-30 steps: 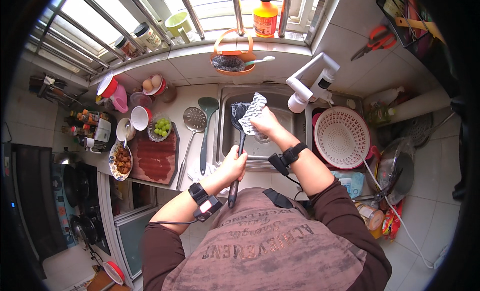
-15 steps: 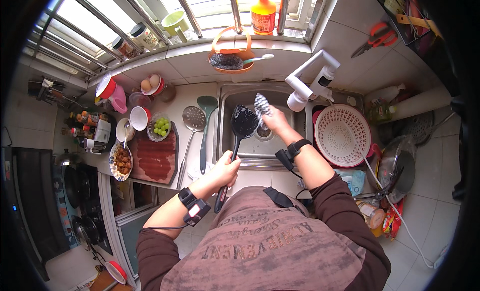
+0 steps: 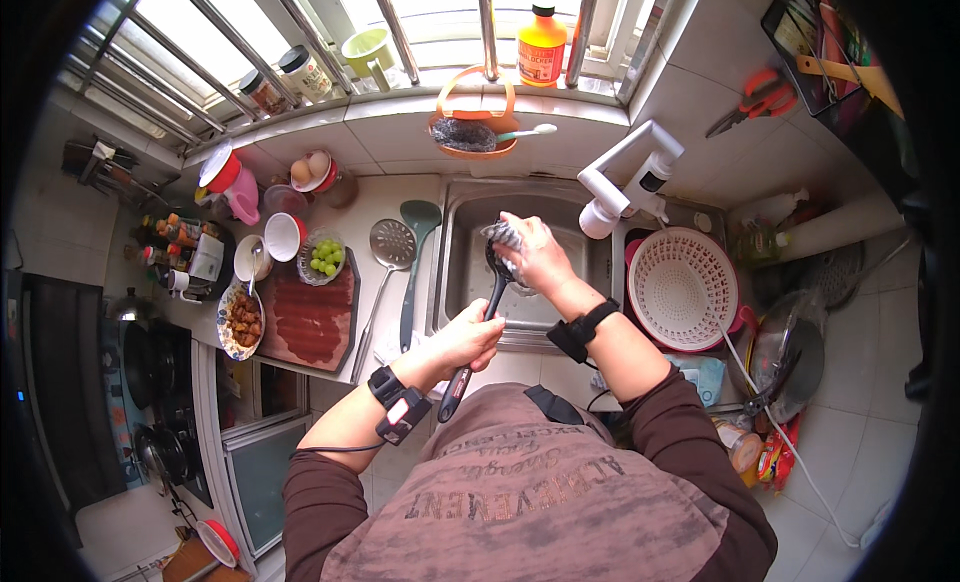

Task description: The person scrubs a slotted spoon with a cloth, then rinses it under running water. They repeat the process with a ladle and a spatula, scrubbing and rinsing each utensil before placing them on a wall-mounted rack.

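**Held low, wrapped high**

The left hand [image 3: 472, 342] is closed around the handle of a black spatula [image 3: 459, 385], the butt of it jutting out below the fist toward the shirt [image 3: 530, 462]. That grip seems meant to steady the tool. The right hand [image 3: 538, 260] is curled over a striped cloth [image 3: 503, 238], pressing it on the spatula's head, which is mostly covered (how the fingers lie underneath cannot be told).

Both elbows are bent — the left forearm slants in from the lower left, the right from the lower right, so the two converge in front of the body. The right hand reaches farther out and bends inward at the wrist.

The spatula's head is over the sink [image 3: 578, 247], probably so that any drips fall there. Left of the basin, a skimmer [image 3: 391, 244] and a green turner [image 3: 421, 218] lie side by side, likely kept within reach; to its right sits a colander [image 3: 685, 327].
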Available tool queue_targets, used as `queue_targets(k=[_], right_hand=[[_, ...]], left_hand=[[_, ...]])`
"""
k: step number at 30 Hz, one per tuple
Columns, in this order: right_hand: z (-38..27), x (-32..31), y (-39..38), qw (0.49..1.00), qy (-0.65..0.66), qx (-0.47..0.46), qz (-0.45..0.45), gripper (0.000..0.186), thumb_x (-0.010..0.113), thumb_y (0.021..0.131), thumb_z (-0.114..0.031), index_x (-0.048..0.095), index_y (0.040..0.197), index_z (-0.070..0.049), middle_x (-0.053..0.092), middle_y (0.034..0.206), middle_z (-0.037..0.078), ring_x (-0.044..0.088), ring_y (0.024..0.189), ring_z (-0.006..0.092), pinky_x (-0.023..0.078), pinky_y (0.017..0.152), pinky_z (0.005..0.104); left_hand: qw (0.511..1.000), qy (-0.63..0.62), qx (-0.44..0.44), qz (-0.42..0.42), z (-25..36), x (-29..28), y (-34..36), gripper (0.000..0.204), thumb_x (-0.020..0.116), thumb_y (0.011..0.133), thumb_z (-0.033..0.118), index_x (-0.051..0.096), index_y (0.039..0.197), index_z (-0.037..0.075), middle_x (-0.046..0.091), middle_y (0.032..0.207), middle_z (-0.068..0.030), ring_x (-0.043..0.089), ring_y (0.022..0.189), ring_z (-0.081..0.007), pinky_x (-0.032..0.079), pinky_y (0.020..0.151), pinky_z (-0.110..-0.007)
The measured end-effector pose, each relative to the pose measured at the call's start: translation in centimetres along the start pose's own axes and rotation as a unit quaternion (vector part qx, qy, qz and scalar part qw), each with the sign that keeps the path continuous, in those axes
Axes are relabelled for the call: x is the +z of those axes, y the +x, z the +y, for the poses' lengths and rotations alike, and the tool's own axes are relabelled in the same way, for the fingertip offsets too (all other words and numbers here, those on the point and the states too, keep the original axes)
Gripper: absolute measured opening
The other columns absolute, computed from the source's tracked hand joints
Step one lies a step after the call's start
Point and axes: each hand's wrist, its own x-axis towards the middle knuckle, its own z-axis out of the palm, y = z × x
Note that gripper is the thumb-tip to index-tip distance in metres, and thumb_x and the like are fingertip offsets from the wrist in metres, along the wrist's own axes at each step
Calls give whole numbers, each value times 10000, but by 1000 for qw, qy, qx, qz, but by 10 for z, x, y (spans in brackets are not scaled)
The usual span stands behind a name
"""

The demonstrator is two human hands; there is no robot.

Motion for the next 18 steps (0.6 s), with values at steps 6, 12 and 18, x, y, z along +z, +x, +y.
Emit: queue_targets(k=[6, 12, 18], right_hand=[[42, 24, 20, 995, 12, 93, 22, 321, 567, 871, -388, 543, 986, -89, 636, 877, 214, 604, 849, 414, 479, 727, 494], [60, 12, 8, 963, 162, 151, 154, 380, 590, 880, -380, 577, 1014, -24, 645, 806, 211, 640, 803, 375, 491, 675, 418], [-9, 15, -15, 986, 6, -78, 146, 390, 675, 812, -249, 553, 1150, -98, 587, 1024, 117, 591, 929, 286, 481, 795, 362]], left_hand=[[1000, 3, -15, 10, -10, -5, -4, 162, 481, 950, 179, 348, 901, 101, 345, 556, 11, 302, 336, -78, 245, 319, -234], [999, 11, 1, 32, -19, -21, -24, 143, 463, 965, 200, 369, 925, 100, 323, 514, 23, 278, 292, -74, 226, 295, -231], [999, -25, -17, -21, -6, -12, -11, 158, 471, 956, 196, 357, 905, 98, 361, 573, 27, 308, 338, -69, 254, 330, -226]])
